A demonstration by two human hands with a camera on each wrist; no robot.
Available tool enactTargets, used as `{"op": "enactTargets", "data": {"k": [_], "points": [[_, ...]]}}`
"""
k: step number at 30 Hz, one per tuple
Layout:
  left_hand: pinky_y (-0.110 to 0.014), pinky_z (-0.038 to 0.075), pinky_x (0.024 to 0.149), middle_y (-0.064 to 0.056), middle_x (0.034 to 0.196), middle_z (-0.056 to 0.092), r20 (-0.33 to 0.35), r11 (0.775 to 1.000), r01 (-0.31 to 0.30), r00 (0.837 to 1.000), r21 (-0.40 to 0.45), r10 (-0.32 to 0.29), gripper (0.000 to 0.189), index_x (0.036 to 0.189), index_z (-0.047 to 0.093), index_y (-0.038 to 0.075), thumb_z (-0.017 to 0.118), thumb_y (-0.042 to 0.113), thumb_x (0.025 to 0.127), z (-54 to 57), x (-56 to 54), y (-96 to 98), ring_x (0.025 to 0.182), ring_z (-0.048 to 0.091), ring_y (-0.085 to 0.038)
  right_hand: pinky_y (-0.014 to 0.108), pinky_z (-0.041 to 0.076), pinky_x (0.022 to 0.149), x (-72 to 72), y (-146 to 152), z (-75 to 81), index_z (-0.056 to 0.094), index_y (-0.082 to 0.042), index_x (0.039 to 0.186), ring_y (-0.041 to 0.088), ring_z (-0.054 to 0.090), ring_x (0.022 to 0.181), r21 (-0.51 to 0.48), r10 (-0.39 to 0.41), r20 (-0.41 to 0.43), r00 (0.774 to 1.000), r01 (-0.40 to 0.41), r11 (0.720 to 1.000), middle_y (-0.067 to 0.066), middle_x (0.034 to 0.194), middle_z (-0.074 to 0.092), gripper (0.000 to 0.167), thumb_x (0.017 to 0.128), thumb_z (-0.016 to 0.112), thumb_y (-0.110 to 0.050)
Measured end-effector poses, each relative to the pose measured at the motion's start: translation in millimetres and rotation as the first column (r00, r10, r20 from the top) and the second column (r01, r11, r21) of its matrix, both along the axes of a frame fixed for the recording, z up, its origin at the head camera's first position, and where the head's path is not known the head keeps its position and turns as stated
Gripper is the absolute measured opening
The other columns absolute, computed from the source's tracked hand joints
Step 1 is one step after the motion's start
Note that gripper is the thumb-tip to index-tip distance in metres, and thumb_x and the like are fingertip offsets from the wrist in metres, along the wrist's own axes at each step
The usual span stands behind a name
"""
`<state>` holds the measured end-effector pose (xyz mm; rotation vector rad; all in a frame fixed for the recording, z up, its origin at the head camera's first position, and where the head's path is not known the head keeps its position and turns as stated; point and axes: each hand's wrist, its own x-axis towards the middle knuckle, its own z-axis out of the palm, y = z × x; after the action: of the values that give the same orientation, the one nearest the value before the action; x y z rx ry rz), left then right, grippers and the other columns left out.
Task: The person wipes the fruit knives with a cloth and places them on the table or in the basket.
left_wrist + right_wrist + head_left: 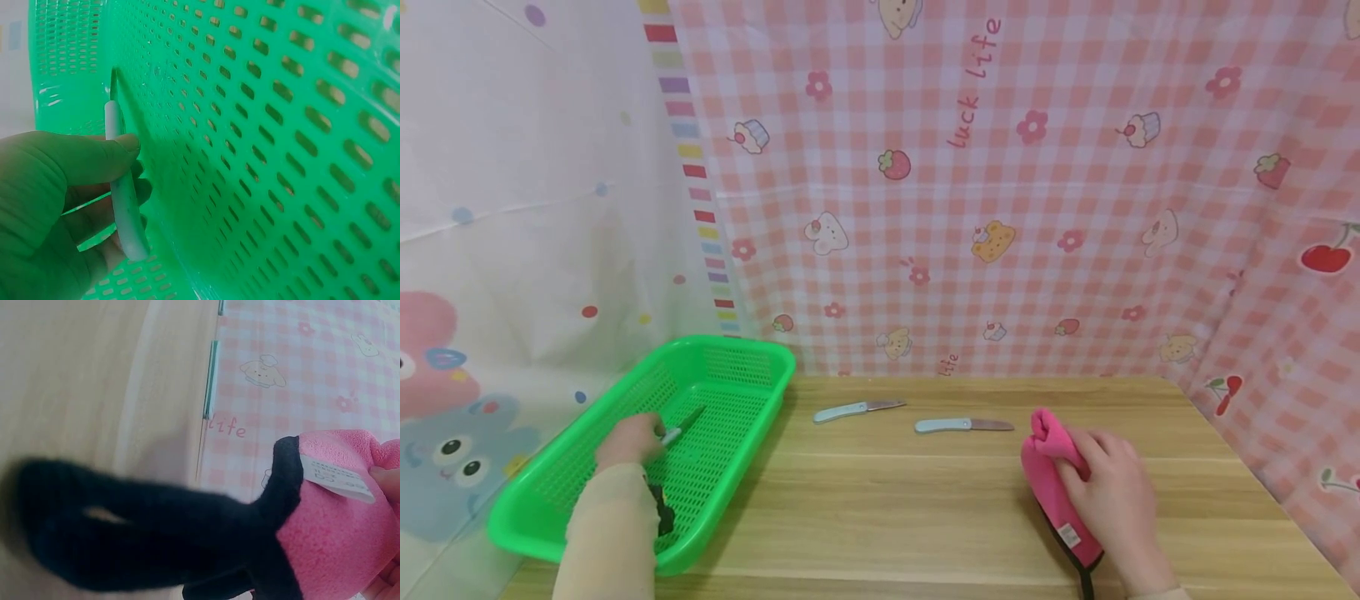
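Note:
My left hand [631, 440] is down inside the green basket [781, 358] and pinches a knife by its pale blue handle [128, 215], thumb on one side and fingers on the other. The knife's blade [114, 84] points toward the basket's far end, close over its floor. At the right, my right hand [1112, 492] grips a pink plush item [1051, 475] with black edging, a white label [337, 478] and a black strap-like part [144, 531]. That item is tilted over the table, its upper end folded between thumb and fingers.
Two more knives with pale blue handles, a left one [842, 412] and a right one [947, 426], lie on the wooden table [880, 517]. A black object [662, 510] in the basket is partly hidden by my left sleeve. Patterned curtains [925, 208] close the back and sides.

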<state>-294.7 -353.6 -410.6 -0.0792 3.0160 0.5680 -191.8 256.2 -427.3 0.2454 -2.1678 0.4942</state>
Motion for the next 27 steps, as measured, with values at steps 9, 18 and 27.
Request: {"op": "enactTargets", "data": {"k": [9,18,27], "points": [[-0.061,0.050,0.075,-0.038,0.123,0.053,-0.017,1.000,-0.021,1.000,-0.020,0.021,0.052,0.126,0.050,-0.014,0.068,0.020,0.090,-1.2,4.3,0.6,0.106,0.053,-0.057,0.053,0.047,0.067,-0.1,-0.6,-0.6,0.073,-0.004,0.107,0.038,0.059,0.084,-0.008,-0.004,0.013,1.000,0.004,1.000,0.017,0.092,0.067,0.041,0.068,0.086,-0.005],[-0.069,0.041,0.090,-0.040,0.135,0.043,-0.056,0.999,0.015,0.998,0.031,-0.013,0.076,0.137,0.040,-0.016,0.061,0.044,0.095,4.3,-1.5,4.3,0.118,0.044,-0.059,0.053,0.047,0.068,-0.2,0.1,-0.3,0.072,-0.003,0.107,0.039,0.059,0.084,-0.011,0.001,0.025,1.000,-0.001,1.000,0.018,0.091,0.067,0.040,0.069,0.085,-0.006],[-0.065,0.040,0.095,-0.039,0.135,0.045,-0.133,0.982,0.096,0.988,0.163,-0.075,0.078,0.143,0.036,-0.014,0.053,0.048,0.099,31.9,-14.5,29.1,0.121,0.044,-0.056,0.054,0.046,0.067,-0.2,0.9,1.7,0.072,-0.002,0.106,0.039,0.058,0.083,-0.015,-0.021,0.042,0.999,0.022,1.000,0.020,0.091,0.066,0.038,0.070,0.084,-0.006]]}}
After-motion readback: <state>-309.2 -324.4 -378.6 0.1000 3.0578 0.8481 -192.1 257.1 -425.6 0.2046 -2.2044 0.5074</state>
